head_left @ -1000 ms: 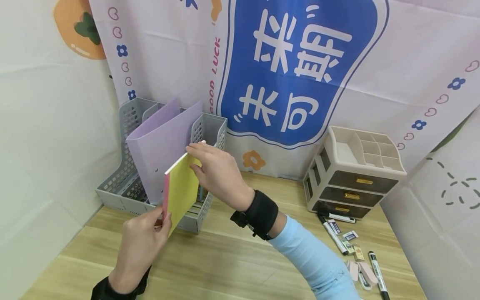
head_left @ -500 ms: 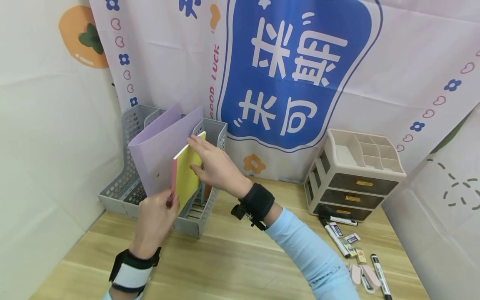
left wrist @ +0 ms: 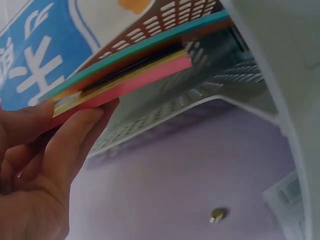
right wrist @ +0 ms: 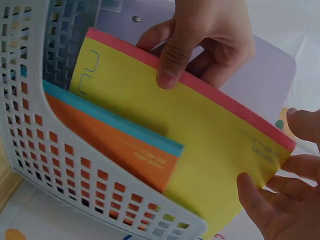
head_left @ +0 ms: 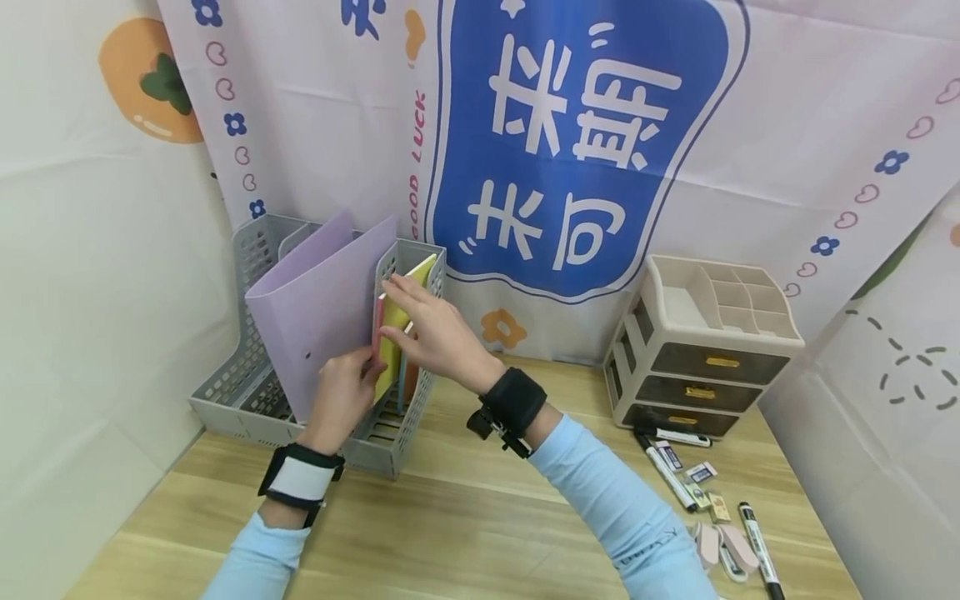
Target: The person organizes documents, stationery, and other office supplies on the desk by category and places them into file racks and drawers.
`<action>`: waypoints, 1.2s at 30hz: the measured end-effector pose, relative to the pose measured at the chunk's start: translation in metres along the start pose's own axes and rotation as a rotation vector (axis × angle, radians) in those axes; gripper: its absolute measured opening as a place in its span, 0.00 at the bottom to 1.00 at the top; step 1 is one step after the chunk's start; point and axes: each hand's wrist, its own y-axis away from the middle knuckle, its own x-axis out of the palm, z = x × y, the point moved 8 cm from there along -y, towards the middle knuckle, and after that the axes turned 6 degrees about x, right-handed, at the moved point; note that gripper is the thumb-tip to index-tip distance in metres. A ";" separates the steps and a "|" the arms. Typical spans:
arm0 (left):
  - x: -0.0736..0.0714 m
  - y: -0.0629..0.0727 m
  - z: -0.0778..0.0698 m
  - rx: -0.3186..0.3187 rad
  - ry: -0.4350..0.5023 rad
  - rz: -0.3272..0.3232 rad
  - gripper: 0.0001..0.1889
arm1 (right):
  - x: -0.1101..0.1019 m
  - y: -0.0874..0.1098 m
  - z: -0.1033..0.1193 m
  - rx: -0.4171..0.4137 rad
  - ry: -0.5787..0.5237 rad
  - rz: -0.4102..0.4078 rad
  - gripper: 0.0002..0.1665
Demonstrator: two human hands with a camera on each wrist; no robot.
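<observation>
Left of the middle of the head view, a thin notebook (head_left: 397, 321) with a yellow cover and a pink back edge stands inside the right slot of the gray file rack (head_left: 408, 417). It tilts a little, and its top corner pokes up above the rack wall. From the right wrist view, small writing shows near one corner of the yellow cover (right wrist: 210, 145), and an orange and teal book (right wrist: 115, 145) sits in the same slot, pressed against the holey wall. The left hand (head_left: 347, 392) pinches the pink edge between thumb and curled fingers. The right hand (head_left: 435, 329) holds the upper end with its fingers bent around the corner. A big purple folder (head_left: 315, 317) stands in the slot just left of the notebook.

A second ago the notebook was out in front of the rack, lower down. Now it has gone up and back into the slot, and both hands have moved with it. The left sleeve (head_left: 258, 562) now shows at the bottom.
</observation>
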 end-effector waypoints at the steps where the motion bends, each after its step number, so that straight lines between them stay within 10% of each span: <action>1: 0.005 -0.003 0.002 -0.010 0.013 0.027 0.04 | 0.002 0.001 -0.003 0.002 -0.006 -0.002 0.37; 13: 0.066 -0.017 0.029 -0.080 0.060 0.231 0.04 | 0.040 0.023 -0.042 0.038 0.112 -0.027 0.33; 23: 0.082 -0.032 0.021 -0.036 -0.011 0.367 0.10 | 0.058 0.038 -0.058 0.041 0.380 -0.132 0.33; 29: 0.071 -0.026 0.022 -0.011 0.024 0.380 0.17 | 0.062 0.034 -0.055 0.033 0.312 -0.041 0.34; 36: 0.027 -0.022 0.001 0.061 0.006 0.282 0.24 | 0.036 0.052 -0.034 -0.035 0.229 -0.066 0.42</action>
